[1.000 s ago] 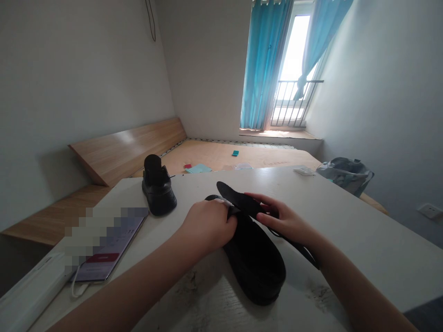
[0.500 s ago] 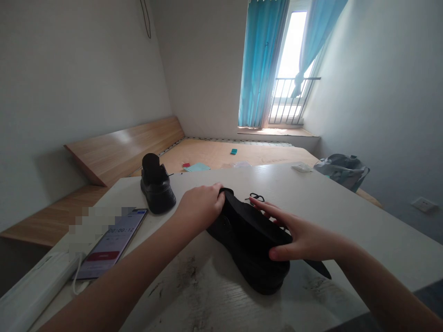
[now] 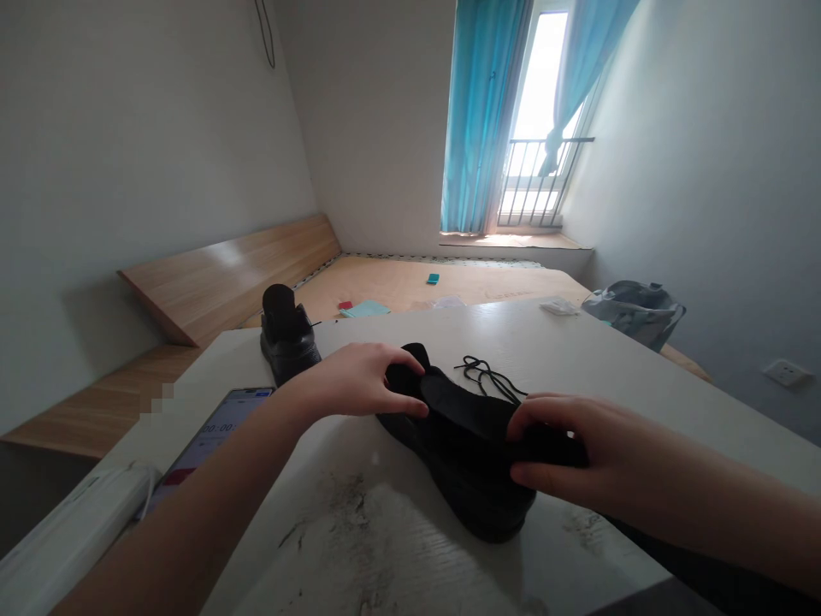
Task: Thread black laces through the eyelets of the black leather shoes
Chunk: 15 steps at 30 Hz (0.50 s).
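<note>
A black shoe (image 3: pixel 449 466) lies on the white table in front of me, its heel toward my lower right. My left hand (image 3: pixel 359 376) is at the tongue end of the opening, thumb and fingers curved around the tongue and collar. At the heel end, my right hand (image 3: pixel 564 445) grips the collar between thumb and fingers. A dark flat piece shows between its fingers; I cannot make out what it is. Loose black laces (image 3: pixel 491 376) trail on the table beyond the shoe. A second black shoe (image 3: pixel 288 351) stands upright at the left, partly behind my left wrist.
A phone (image 3: pixel 221 436) showing a timer lies at the left, partly under my forearm, beside a white box-like object (image 3: pixel 83 530) with a cable. A small clear plastic packet (image 3: pixel 560 306) sits at the far edge. Beyond are a bed board (image 3: pixel 385 274) and a grey bag (image 3: pixel 634 312).
My left hand has shifted its grip, thumb now apart from the fingers at the opening. My right hand has moved right and curled its fingers over the heel. More of the laces shows.
</note>
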Each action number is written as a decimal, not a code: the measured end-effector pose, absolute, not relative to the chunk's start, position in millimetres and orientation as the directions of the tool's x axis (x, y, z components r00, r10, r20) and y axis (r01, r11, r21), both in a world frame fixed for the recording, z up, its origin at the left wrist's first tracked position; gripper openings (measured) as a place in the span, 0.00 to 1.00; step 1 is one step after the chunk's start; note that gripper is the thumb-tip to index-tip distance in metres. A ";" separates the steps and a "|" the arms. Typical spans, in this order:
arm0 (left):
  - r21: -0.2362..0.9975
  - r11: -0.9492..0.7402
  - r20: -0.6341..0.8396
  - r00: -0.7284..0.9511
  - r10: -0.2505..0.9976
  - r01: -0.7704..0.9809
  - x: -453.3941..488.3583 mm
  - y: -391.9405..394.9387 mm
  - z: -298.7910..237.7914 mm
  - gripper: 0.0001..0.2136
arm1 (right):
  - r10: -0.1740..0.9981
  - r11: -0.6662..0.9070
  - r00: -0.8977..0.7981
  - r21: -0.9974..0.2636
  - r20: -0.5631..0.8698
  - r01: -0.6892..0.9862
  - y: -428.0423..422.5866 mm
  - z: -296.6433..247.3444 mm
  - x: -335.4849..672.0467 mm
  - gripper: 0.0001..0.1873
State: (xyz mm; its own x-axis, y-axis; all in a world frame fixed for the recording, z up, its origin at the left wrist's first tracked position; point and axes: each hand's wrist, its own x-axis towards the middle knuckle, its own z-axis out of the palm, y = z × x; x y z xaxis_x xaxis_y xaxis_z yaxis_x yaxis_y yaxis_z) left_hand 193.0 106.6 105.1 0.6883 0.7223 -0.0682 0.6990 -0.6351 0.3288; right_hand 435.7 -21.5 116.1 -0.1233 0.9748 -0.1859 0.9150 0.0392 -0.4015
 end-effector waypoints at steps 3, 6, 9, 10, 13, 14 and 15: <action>0.351 -0.613 -0.130 0.685 0.717 0.708 188.7 105.8 108.6 0.35 | 0.963 0.100 -0.194 -0.423 -0.185 0.900 -25.2 118.4 441.2 0.18; 0.338 -0.614 -0.151 0.685 0.713 0.714 188.3 102.7 110.5 0.36 | 0.959 0.130 -0.215 -0.386 -0.184 0.913 -23.4 121.8 443.1 0.19; 0.329 -0.620 -0.165 0.690 0.705 0.712 189.0 100.8 111.7 0.36 | 0.971 0.107 -0.163 -0.295 -0.173 0.950 -18.3 126.8 433.5 0.18; 0.326 -0.623 -0.164 0.692 0.703 0.711 189.2 100.6 112.2 0.36 | 0.971 0.100 -0.153 -0.268 -0.185 0.958 -16.5 129.2 427.7 0.17; 0.324 -0.627 -0.160 0.695 0.701 0.708 189.7 100.0 113.9 0.35 | 0.948 0.088 -0.139 -0.183 -0.286 0.979 -9.6 139.5 407.5 0.14; 0.325 -0.627 -0.161 0.695 0.701 0.708 189.9 99.8 114.4 0.35 | 0.933 0.092 -0.139 -0.155 -0.331 0.984 -6.3 143.9 401.0 0.13; 0.325 -0.629 -0.163 0.697 0.698 0.706 189.9 99.5 114.8 0.35 | 0.916 0.100 -0.142 -0.130 -0.374 0.986 -2.5 148.5 395.1 0.12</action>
